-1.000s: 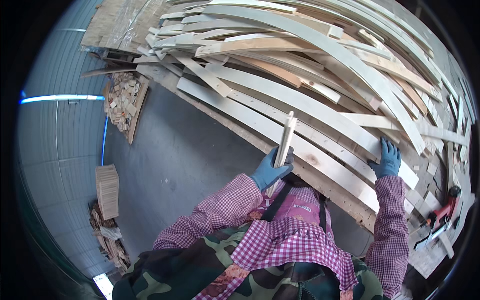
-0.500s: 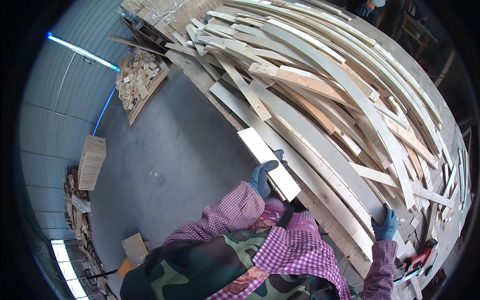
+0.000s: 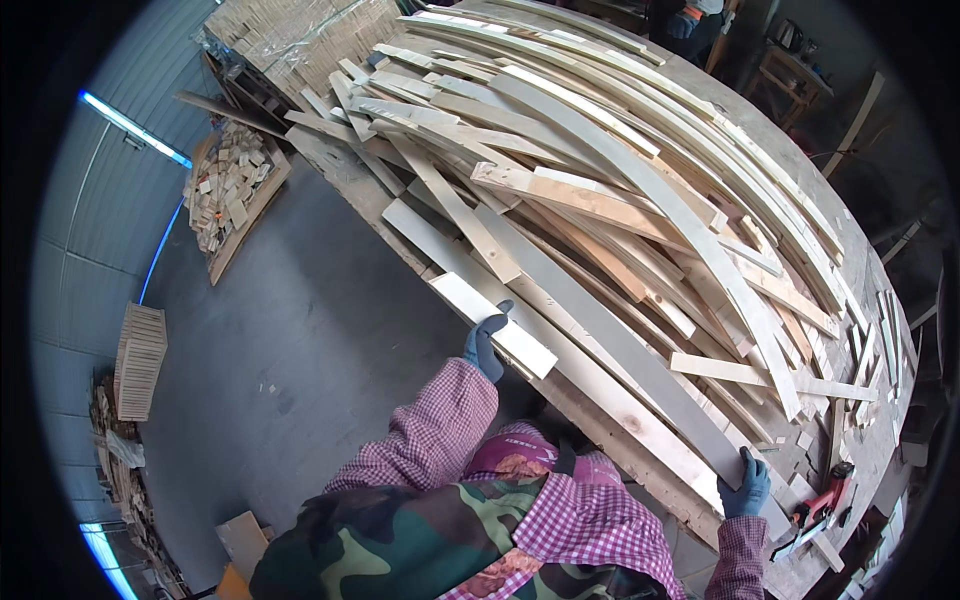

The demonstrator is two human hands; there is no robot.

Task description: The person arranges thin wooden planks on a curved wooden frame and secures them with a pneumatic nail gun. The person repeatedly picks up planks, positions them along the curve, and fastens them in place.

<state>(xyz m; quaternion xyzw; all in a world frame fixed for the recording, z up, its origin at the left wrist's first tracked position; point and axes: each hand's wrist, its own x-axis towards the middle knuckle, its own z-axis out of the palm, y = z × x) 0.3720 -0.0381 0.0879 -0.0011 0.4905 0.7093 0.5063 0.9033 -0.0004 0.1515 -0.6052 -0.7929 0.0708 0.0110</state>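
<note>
My left hand [image 3: 486,345], in a blue-grey work glove, is closed around a short pale board [image 3: 520,342] at the table's near edge. Its thumb lies over the top face; the fingers beneath are hidden. At the right, my gloved right hand [image 3: 748,488] grips the near end of a long grey board [image 3: 640,365]. That board lies lengthwise among other timber. Beside it, closer to me, runs a long pale plank [image 3: 610,395] along the table edge.
Long wooden strips [image 3: 600,200] lie crisscrossed over the table. A red-handled tool [image 3: 828,494] rests right of my right hand. On the left, a pile of wood offcuts [image 3: 232,190] and a slatted stack [image 3: 140,360] stand on the floor. Another person's gloved hand [image 3: 686,20] shows far back.
The view has shifted, moving most things leftward. My right hand and the grey board have slid nearer to me along the table. The short board in my left hand now lies flatter.
</note>
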